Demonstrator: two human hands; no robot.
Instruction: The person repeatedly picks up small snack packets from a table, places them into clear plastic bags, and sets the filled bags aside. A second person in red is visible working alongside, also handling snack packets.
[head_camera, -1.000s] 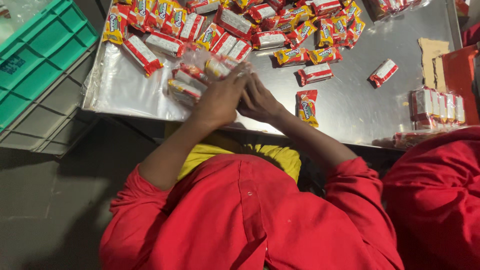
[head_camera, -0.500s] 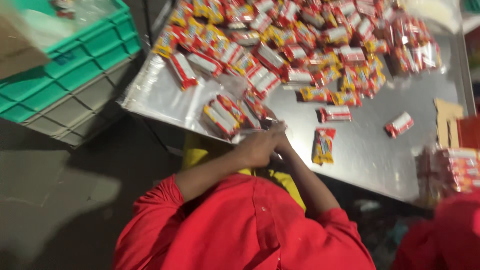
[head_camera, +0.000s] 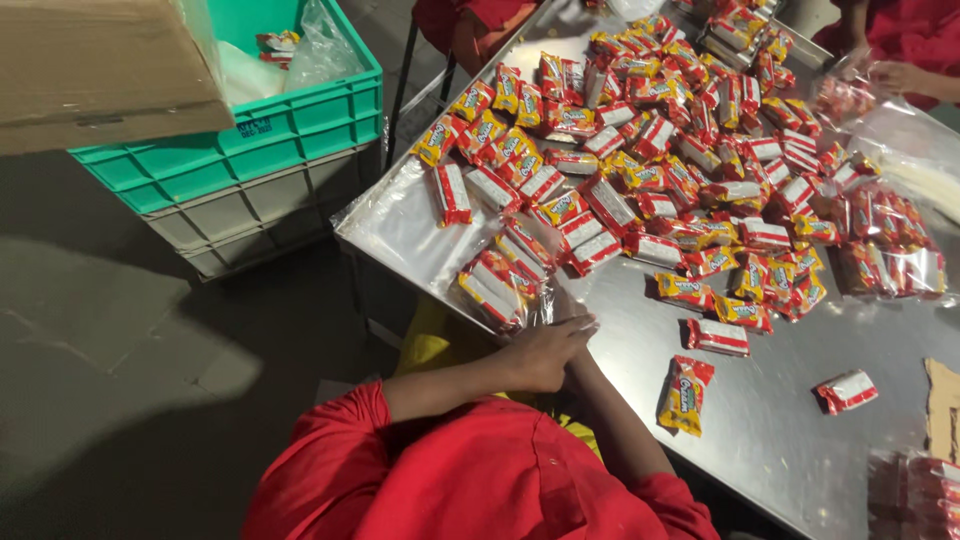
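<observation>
At the steel table's near edge, the left hand covers the right, whose grip I cannot tell; both touch a clear bag of snack packets. It overhangs the edge and could slide off. Beyond lies the loose packet pile.

Hands at clear bag, snack packets, steel table

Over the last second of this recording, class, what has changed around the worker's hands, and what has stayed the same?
The left hand has drawn back from the loose packets to the table edge, where a clear bag of packets now lies by its fingertips. The right hand is hidden beneath it, as before. The single yellow packet and the lone red and white packet lie where they were.
</observation>
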